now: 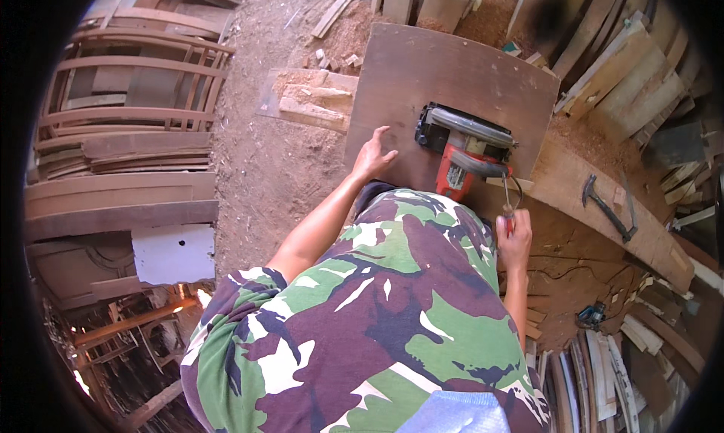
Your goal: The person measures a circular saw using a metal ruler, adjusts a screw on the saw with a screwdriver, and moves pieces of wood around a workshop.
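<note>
A red and black circular saw (456, 173) lies on a wide brown wooden board (392, 78) in front of me. My right hand (514, 237) is closed round the red handle of a screwdriver (509, 223), just right of the saw. The screwdriver's thin metal shaft points up toward the saw's side; whether its tip touches the saw I cannot tell. Close to that shaft curves a dark cord (520, 188). My left hand (375, 158), fingers apart and holding nothing, is over the board's left edge, left of the saw.
A dark hammer (607, 208) rests on a long plank (656, 244) at the right. Farther down on the floor is a small blue power tool (590, 314). Curved wooden frames (136, 120) are stacked along the left, and planks (630, 78) lean at the far right.
</note>
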`<move>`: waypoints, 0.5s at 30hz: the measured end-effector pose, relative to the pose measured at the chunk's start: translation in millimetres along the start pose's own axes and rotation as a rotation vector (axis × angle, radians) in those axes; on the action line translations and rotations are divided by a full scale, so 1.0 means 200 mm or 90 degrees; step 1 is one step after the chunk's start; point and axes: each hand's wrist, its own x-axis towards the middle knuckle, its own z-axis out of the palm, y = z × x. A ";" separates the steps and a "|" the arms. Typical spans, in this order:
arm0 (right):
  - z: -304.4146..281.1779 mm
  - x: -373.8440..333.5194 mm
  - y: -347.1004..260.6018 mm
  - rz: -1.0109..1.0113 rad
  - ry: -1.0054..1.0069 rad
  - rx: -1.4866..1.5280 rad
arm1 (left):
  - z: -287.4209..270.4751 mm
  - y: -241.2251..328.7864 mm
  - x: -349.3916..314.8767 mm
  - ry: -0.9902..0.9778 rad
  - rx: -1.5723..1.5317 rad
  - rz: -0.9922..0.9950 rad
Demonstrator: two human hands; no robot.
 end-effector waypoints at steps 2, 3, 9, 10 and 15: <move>-0.02 0.18 -0.17 -0.005 -0.043 -0.010 | -0.01 0.08 -0.01 -0.043 -0.019 0.040; -0.01 0.25 -0.27 -0.003 -0.066 -0.034 | -0.02 0.12 -0.02 -0.086 -0.047 0.044; 0.12 0.47 -0.61 -0.178 -0.197 0.076 | 0.00 0.42 -0.25 -0.329 -0.690 0.054; 0.14 0.49 -0.61 -0.223 -0.162 0.026 | 0.01 0.43 -0.26 -0.315 -0.764 0.038; 0.14 0.64 -0.33 -0.159 -0.265 -0.152 | 0.08 0.27 -0.17 -0.045 -0.502 -0.125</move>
